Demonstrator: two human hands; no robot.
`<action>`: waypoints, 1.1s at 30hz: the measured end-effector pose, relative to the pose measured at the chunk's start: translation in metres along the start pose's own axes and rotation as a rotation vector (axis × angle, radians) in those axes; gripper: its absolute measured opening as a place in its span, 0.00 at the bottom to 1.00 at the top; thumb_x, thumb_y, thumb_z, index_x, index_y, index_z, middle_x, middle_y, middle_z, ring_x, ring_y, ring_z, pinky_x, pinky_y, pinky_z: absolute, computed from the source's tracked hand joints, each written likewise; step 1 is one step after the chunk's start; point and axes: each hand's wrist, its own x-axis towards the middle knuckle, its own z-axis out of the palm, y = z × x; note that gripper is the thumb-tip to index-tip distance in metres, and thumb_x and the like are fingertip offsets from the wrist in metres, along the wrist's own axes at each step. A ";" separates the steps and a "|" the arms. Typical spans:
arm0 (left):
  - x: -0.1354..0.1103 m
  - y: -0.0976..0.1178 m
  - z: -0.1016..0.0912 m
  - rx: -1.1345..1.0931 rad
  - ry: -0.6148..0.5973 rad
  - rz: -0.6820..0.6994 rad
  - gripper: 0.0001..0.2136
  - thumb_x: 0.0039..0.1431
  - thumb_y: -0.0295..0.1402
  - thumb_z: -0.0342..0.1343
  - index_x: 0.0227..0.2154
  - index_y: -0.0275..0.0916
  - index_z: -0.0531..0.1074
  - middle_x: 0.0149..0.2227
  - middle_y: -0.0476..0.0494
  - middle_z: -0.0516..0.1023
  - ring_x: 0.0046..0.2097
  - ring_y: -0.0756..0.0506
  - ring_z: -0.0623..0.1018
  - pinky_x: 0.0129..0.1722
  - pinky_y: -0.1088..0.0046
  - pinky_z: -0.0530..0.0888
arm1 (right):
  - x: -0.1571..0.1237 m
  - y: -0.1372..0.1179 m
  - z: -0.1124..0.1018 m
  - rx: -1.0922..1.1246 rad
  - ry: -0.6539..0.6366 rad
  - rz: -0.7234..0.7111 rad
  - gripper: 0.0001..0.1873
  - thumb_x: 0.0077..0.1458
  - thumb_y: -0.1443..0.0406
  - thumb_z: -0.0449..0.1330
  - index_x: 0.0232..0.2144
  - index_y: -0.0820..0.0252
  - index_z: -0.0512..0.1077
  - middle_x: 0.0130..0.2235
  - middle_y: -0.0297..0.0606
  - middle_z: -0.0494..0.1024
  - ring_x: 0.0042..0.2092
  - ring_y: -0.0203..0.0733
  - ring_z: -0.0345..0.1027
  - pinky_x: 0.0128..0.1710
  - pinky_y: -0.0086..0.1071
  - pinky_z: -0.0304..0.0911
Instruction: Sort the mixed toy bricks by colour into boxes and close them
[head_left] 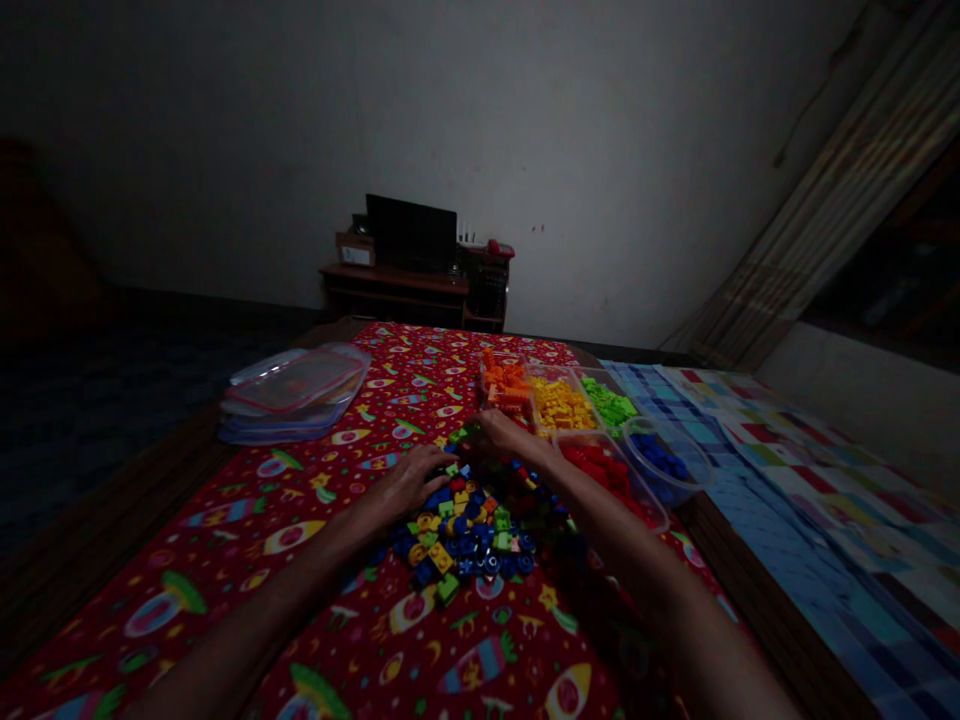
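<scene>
A heap of mixed small toy bricks [469, 535] in blue, yellow, green and red lies on the red patterned cloth [330, 620]. My left hand [409, 480] rests at the heap's left edge, fingers curled among the bricks. My right hand [504, 432] reaches to the heap's far side, fingers closed near a dark green brick; what it holds is unclear. Just beyond stand clear containers of sorted bricks: orange [504, 385], yellow [561, 404], green [609, 402], red [609, 472] and a round tub of blue [661, 458].
A stack of clear plastic lids [294, 392] lies at the cloth's far left. A blue checked cloth [787, 500] covers the surface to the right. A low wooden desk with a dark screen [414, 262] stands by the far wall. The room is dim.
</scene>
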 end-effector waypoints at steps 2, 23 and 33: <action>-0.002 -0.001 0.003 0.012 0.007 0.020 0.13 0.59 0.37 0.50 0.44 0.40 0.72 0.43 0.40 0.76 0.47 0.42 0.74 0.48 0.64 0.71 | 0.006 -0.004 0.004 -0.050 0.074 -0.013 0.10 0.52 0.72 0.56 0.39 0.69 0.72 0.34 0.43 0.75 0.34 0.36 0.65 0.33 0.26 0.55; 0.021 0.037 -0.036 -0.780 0.170 -0.707 0.23 0.51 0.39 0.59 0.49 0.37 0.62 0.27 0.49 0.79 0.28 0.47 0.78 0.30 0.71 0.75 | -0.005 -0.027 0.007 0.528 0.084 0.036 0.18 0.51 0.70 0.56 0.46 0.62 0.73 0.32 0.33 0.76 0.32 0.34 0.65 0.30 0.24 0.58; 0.022 0.053 -0.026 -0.776 0.137 -0.629 0.24 0.49 0.47 0.58 0.44 0.36 0.64 0.24 0.48 0.78 0.25 0.45 0.78 0.27 0.69 0.75 | -0.033 -0.039 -0.004 0.433 0.151 0.040 0.19 0.53 0.64 0.60 0.48 0.62 0.72 0.36 0.37 0.77 0.35 0.37 0.70 0.33 0.26 0.61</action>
